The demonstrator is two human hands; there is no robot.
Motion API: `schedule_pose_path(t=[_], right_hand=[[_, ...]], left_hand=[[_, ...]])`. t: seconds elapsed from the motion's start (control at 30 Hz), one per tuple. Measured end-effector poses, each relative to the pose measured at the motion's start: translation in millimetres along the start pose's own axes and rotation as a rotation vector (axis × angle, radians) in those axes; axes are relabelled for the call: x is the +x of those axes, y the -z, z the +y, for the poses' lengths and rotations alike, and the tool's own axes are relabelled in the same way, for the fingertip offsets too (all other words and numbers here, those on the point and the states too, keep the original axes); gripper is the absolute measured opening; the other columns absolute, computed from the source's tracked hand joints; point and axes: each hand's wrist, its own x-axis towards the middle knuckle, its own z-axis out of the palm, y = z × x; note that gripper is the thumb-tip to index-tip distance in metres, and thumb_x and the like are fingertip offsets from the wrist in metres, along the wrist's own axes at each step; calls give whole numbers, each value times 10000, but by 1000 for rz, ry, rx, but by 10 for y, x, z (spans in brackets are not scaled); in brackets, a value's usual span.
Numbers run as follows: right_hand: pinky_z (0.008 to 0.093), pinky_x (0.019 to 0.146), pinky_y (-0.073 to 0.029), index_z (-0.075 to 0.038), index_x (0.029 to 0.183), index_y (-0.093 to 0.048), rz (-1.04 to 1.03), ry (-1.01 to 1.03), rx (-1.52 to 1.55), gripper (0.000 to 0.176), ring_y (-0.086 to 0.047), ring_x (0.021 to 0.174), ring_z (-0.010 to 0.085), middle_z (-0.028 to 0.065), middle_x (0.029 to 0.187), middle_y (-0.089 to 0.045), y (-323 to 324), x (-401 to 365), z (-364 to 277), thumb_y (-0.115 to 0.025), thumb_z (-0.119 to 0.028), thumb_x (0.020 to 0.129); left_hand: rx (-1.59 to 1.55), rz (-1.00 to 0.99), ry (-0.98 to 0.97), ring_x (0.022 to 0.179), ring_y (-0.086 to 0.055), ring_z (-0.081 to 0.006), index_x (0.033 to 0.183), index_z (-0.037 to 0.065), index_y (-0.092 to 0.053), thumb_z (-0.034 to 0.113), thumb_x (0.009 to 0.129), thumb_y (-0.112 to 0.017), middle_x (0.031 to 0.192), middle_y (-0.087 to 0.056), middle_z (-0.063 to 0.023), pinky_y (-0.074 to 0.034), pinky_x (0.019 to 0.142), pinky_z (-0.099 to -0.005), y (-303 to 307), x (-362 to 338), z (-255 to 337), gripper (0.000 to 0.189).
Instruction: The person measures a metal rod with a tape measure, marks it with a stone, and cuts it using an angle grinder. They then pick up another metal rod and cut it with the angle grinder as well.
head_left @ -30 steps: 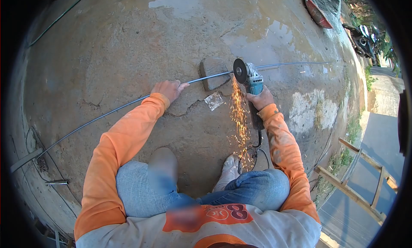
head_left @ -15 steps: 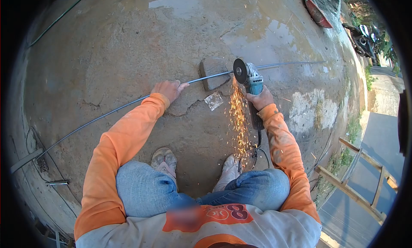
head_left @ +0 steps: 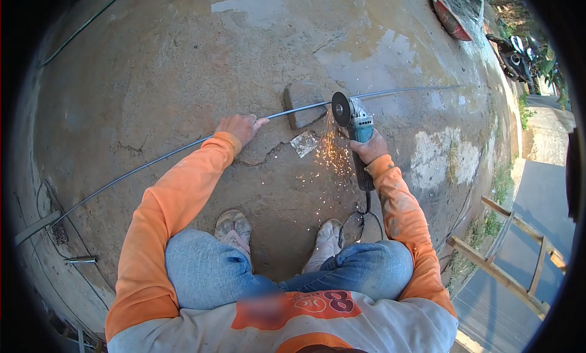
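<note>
My left hand (head_left: 242, 128) is closed on a long thin metal rod (head_left: 165, 156), just left of a brick-like block (head_left: 300, 103) that the rod crosses. In my right hand (head_left: 370, 148) is a teal angle grinder (head_left: 361, 128), gripped round its body, with a cord trailing down from its dark tail end. Its black disc (head_left: 341, 109) stands at the rod, right of the block. Orange sparks (head_left: 332, 151) spray down from the disc toward my feet. A small pale scrap (head_left: 304, 144) lies on the ground under the block.
My shoes (head_left: 234, 229) rest on the wet concrete ground (head_left: 183, 66). A wooden ladder-like frame (head_left: 497, 270) is at the lower right. A red basin-like object (head_left: 450, 17) and a motorbike (head_left: 516, 57) are at the upper right. A metal tube (head_left: 81, 260) and thin wires lie at the left.
The grinder and my right hand have moved slightly down, toward me. The spark stream has become shorter and thinner. My left hand has stayed in place on the rod.
</note>
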Motion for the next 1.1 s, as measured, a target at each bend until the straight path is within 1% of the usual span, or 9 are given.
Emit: schedule_pose_path(t=[0.07,0.13,0.27,0.33,0.43,0.77,0.97,1.03,1.1], right_hand=[[419,788,-485,11,1012,-548,5,4,-14,629,-614,886,385,236,928,-629,-31,9,54,-724,-401,571],[424,787,-485,12,1012,-545,-21,-12,-10,634,-613,889,389,240,930,-628,-8,-27,25,-717,-409,571],[426,786,-485,13,1010,-545,-1,0,-30,625,-613,890,390,243,933,-627,-50,-10,59,-713,-402,573],[395,748,-488,-6,982,-591,27,24,-9,552,-629,822,334,196,879,-646,-68,2,85,-737,-354,579],[391,736,-487,-8,975,-594,46,47,-32,544,-629,810,324,187,872,-647,-85,22,124,-742,-353,581],[382,720,-489,-16,943,-607,51,27,21,504,-631,779,310,171,841,-650,-43,5,28,-745,-339,581],[382,731,-489,-23,945,-611,66,40,-22,497,-634,790,313,174,846,-652,-104,25,131,-739,-336,580],[414,800,-480,7,1032,-545,-45,1,14,630,-616,900,367,221,952,-631,-85,44,135,-734,-394,584],[414,801,-480,6,1033,-546,-41,3,13,629,-616,902,368,220,956,-632,-55,20,83,-734,-394,585]], left_hand=[[-2,0,2,725,-612,-377,811,75,-612,540,902,-379,752,-634,-172,-485,649,-462,5,2,-6,528],[-2,-42,3,744,-622,-370,871,83,-629,580,904,-313,769,-643,-170,-486,681,-461,7,7,-9,590],[-19,-57,15,745,-622,-369,872,81,-627,574,906,-318,767,-643,-168,-487,682,-459,40,2,6,583],[-20,-53,6,747,-623,-369,870,79,-631,568,907,-324,771,-645,-168,-488,681,-460,40,-1,9,579],[0,-7,-11,708,-611,-384,807,75,-610,542,906,-366,743,-635,-168,-486,645,-464,-3,2,-10,537],[-27,-19,-7,737,-614,-380,813,82,-617,548,905,-360,764,-638,-173,-484,663,-470,20,-4,-7,540],[-37,-4,-8,737,-613,-381,818,83,-619,543,905,-364,766,-639,-171,-482,666,-473,3,-16,-18,534],[-33,3,-16,736,-613,-383,819,79,-617,539,905,-371,764,-638,-174,-482,668,-473,-4,-9,-22,528],[-40,2,-19,734,-612,-386,818,78,-617,538,905,-373,761,-638,-175,-482,666,-474,-20,3,-33,528]])
